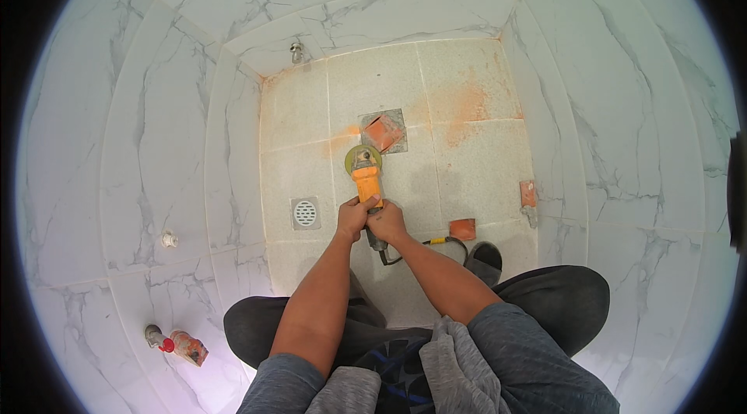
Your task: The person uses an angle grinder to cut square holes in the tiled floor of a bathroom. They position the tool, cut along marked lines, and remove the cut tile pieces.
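Observation:
An angle grinder (366, 180) with an orange-yellow body stretches away from me over the tiled floor, its yellowish-green disc (352, 162) at the far end. My left hand (352, 217) is wrapped round the left side of the tool's body. On its right side, my right hand (387, 221) grips it close to the dark rear handle. Just beyond the disc, a reddish clay-coloured piece (384, 134) lies askew in a square grey recess (398, 118) in the floor. Whether the disc touches that piece, I cannot tell.
The grinder's dark cord (459, 242) curves right, past a reddish tile piece (462, 228). Another reddish piece (528, 193) lies by the right wall. At left is a round white floor drain (306, 213). A metal fitting (296, 51) protrudes from the back-left wall. Orange dust (471, 103) stains the floor.

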